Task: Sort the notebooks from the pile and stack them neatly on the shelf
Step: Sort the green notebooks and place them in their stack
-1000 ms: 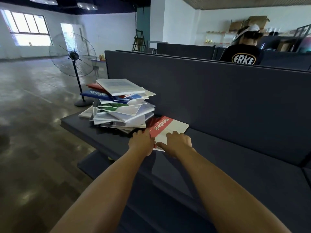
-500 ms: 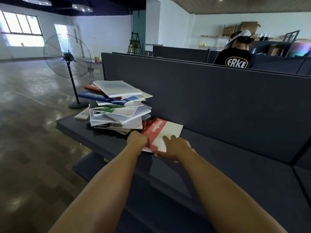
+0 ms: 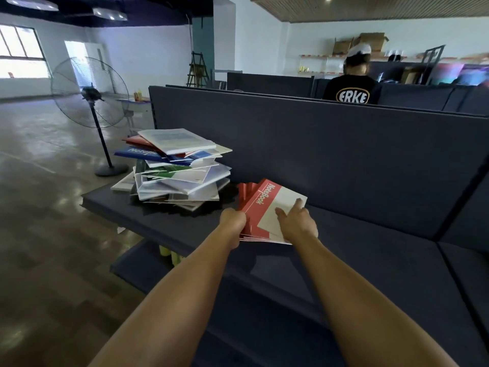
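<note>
A messy pile of notebooks [image 3: 177, 170] lies at the left end of the dark blue shelf [image 3: 370, 234]. Just right of it, a small stack of red-and-white notebooks [image 3: 264, 205] is tilted up off the shelf. My left hand [image 3: 232, 221] grips the stack's near left edge. My right hand [image 3: 296, 223] rests on the top cover with fingers spread, thumb toward the red band. The stack's lower covers fan out at the left; how many there are is hidden.
A tall dark back panel [image 3: 330, 144] rises behind the shelf. A lower shelf [image 3: 148, 268] juts out below. A standing fan [image 3: 90, 102] is on the floor at left. A person in a black shirt [image 3: 352, 88] sits beyond the panel.
The red-and-white stack has been pulled right, away from the pile, and lifted at its near edge. My left hand has closed on its edge; my right hand now lies flatter on top.
</note>
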Demonstrator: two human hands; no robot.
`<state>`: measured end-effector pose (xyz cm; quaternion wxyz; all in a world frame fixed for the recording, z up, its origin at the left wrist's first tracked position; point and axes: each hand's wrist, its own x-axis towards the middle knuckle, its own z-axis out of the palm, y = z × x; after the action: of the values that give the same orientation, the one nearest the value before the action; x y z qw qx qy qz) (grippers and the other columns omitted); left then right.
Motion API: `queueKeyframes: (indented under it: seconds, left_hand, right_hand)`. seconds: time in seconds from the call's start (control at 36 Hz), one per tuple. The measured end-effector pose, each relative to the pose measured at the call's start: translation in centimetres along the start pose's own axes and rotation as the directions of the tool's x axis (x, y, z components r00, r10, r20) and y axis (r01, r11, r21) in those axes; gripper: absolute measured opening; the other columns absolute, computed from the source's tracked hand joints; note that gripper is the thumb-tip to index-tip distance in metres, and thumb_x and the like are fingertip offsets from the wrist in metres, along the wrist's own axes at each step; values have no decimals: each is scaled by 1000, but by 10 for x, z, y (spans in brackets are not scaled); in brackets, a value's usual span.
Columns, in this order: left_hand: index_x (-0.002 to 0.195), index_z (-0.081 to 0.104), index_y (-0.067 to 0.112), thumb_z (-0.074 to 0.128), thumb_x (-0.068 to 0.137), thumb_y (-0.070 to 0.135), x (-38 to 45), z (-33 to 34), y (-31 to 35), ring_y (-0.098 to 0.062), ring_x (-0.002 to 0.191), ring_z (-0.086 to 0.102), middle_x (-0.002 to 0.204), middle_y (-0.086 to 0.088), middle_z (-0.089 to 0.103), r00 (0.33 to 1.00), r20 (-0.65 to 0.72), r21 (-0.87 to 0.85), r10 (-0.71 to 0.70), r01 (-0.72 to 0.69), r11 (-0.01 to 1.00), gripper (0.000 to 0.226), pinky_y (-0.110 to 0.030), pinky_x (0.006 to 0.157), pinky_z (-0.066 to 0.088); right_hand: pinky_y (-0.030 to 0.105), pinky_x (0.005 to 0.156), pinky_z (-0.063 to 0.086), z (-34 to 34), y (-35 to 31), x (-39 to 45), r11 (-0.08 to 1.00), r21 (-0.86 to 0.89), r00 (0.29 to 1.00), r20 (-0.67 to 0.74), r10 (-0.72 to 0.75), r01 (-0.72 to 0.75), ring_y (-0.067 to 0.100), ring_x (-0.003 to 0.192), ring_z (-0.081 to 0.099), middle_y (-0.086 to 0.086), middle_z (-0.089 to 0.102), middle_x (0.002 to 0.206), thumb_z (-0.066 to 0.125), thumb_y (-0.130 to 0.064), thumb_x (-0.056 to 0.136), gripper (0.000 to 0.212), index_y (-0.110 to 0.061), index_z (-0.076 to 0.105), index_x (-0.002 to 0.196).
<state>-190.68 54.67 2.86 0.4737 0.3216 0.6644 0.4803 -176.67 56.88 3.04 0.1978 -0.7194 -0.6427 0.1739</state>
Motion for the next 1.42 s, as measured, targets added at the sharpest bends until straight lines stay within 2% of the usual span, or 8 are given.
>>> queueKeyframes:
  seconds: [0.17, 0.28, 0.39, 0.58, 0.75, 1.03, 1.22, 1.42]
  left_hand:
    - [108, 46, 9, 50, 97, 7, -15, 28, -6, -29, 86, 66, 96, -13, 63, 984, 178, 0, 24, -24, 1000, 12, -40, 75, 57]
    - [126, 45, 11, 50, 96, 6, -32, 54, -9, -30, 103, 63, 116, -13, 62, 942, 327, 2, 71, -76, 997, 30, -48, 94, 51]
    - [124, 47, 16, 51, 87, -8, -51, 79, -10, -26, 103, 61, 115, -9, 63, 892, 447, 29, 64, -86, 996, 44, -43, 85, 54]
    - [93, 56, 14, 59, 83, 8, -108, 141, -5, -23, 75, 69, 85, -8, 70, 865, 492, 51, 98, -141, 989, 13, -32, 62, 56]
    - [108, 44, 14, 57, 95, 25, -170, 210, -15, -19, 80, 63, 101, -8, 61, 852, 500, 74, 157, -223, 972, 21, -28, 55, 48]
    - [114, 45, 11, 54, 97, 19, -295, 320, -45, -21, 80, 59, 106, -8, 58, 842, 487, 35, 232, -284, 958, 21, -28, 55, 43]
    - [137, 38, 15, 55, 96, 16, -370, 381, -67, -29, 106, 59, 126, -8, 56, 812, 510, 36, 284, -350, 936, 44, -42, 91, 50]
    - [143, 33, 14, 51, 97, 14, -414, 437, -66, -31, 113, 57, 132, -11, 53, 728, 637, 91, 251, -394, 914, 49, -46, 96, 48]
  right_hand:
    - [39, 93, 46, -30, 34, -1, 813, 495, 924, -52, 379, -306, 36, 120, 51, 16, 49, 136, 54, -31, 95, 71, 0, 15, 146]
    - [33, 74, 46, -47, 64, -12, 727, 620, 893, -91, 442, -296, 31, 103, 58, 12, 58, 119, 52, -15, 91, 38, -3, 45, 126]
    - [33, 67, 43, -68, 99, -30, 658, 707, 849, -156, 504, -261, 21, 80, 52, 0, 51, 94, 47, -8, 87, 31, -10, 42, 118]
    - [28, 62, 47, -111, 165, -69, 628, 758, 836, -222, 503, -177, 18, 78, 58, -5, 60, 93, 39, -6, 82, 41, -26, 49, 117]
    - [38, 78, 56, -153, 221, -113, 662, 740, 837, -282, 468, -121, 23, 90, 63, -1, 65, 105, 42, -6, 78, 49, -25, 53, 122]
    - [30, 69, 41, -232, 353, -194, 779, 541, 808, -276, 520, -316, 25, 89, 53, 10, 57, 111, 49, -21, 88, 44, -7, 45, 130]
    - [32, 83, 40, -264, 421, -244, 757, 482, 750, -266, 606, -440, 33, 112, 53, 18, 54, 127, 33, -19, 98, 37, 0, 48, 126]
    - [40, 94, 42, -305, 465, -273, 679, 594, 595, -378, 709, -432, 35, 110, 54, 13, 56, 124, 35, -21, 93, 36, -9, 42, 126]
